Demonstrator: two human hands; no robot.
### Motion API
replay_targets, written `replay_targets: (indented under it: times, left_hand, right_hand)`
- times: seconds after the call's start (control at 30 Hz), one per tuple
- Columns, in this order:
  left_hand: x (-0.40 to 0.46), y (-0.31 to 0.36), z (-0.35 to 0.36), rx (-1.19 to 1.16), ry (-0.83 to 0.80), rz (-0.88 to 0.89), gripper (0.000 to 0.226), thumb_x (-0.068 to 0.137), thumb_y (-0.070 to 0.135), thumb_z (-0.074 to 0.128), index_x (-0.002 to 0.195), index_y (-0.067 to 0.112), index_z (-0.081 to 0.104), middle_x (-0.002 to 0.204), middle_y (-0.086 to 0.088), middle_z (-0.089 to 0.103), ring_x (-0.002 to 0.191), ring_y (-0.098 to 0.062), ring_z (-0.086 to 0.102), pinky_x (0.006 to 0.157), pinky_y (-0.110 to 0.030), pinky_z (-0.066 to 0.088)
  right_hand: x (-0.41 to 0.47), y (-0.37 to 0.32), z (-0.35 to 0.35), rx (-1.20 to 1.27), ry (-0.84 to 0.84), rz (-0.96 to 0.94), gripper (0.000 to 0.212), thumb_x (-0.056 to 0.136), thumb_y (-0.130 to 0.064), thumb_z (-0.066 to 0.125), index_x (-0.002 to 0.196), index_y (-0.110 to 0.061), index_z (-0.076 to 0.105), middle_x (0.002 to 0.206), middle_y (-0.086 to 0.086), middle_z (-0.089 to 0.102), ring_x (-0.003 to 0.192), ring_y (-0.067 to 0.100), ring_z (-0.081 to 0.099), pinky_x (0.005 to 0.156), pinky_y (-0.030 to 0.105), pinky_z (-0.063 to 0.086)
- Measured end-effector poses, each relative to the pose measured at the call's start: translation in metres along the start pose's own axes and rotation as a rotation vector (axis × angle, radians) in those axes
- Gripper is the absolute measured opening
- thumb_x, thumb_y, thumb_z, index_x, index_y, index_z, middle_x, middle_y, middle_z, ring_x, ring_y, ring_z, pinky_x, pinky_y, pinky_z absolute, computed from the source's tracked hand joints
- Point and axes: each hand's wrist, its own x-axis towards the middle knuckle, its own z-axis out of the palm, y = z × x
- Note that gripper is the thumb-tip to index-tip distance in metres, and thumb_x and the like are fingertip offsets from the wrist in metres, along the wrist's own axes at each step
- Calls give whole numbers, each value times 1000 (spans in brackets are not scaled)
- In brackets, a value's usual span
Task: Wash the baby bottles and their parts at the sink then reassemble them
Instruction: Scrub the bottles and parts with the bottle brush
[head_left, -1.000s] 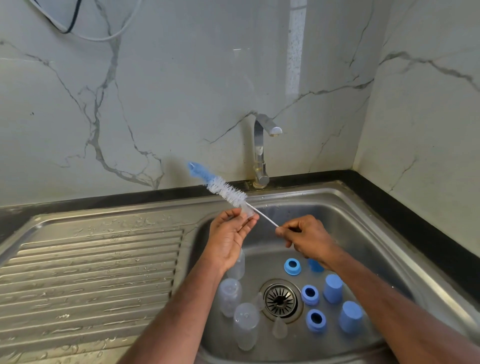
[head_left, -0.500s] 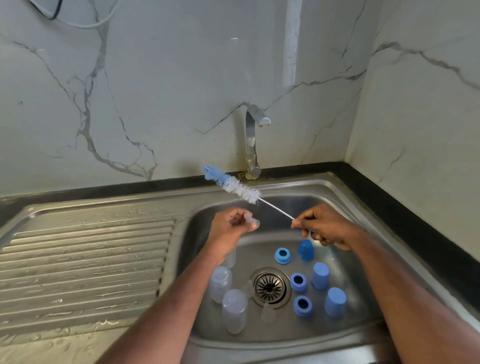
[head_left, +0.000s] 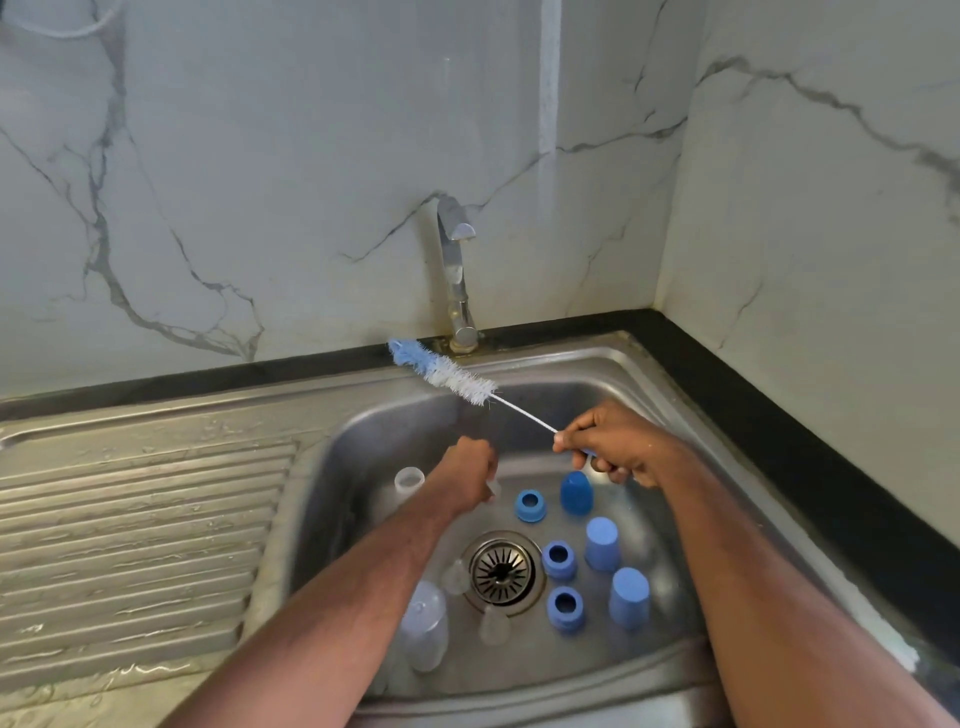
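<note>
Right grip (head_left: 605, 449) pinching brush (head_left: 452, 373) wire, bristles raised over sink (head_left: 613, 374).
Left grip (head_left: 470, 473) curled round small clear teat (head_left: 492, 488); bottles (head_left: 425, 631), blue caps (head_left: 601, 543), rings (head_left: 530, 505) on sink floor.

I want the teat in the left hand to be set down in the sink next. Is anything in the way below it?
Nothing visible blocks it. The left hand hangs over bare sink floor, between the clear bottle on one side and the blue ring on the other. The small clear piece it holds is too blurred to identify.
</note>
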Motion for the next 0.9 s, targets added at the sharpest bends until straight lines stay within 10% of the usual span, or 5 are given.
replay_targets:
  times: [0.5,0.9]
  left_hand:
    - [23,-8,26,180,-54,-3,56,73,18,84,125,16,61,128,-8,53,119,-30,58,95,-37,52]
    - [32,16,47,484,-114,312,59,83,50,73,135,27,59,128,-4,61,122,-26,49,96,-40,38]
  right_hand:
    - [6,3,-1,69,-9,-1,19,95,-22,69,97,-4,75,70,7,65,42,6,36,39,19,23]
    - [6,1,4,52,-6,-6,17,95,-24,70,93,-8,76,71,7,66,45,7,39,39,18,26]
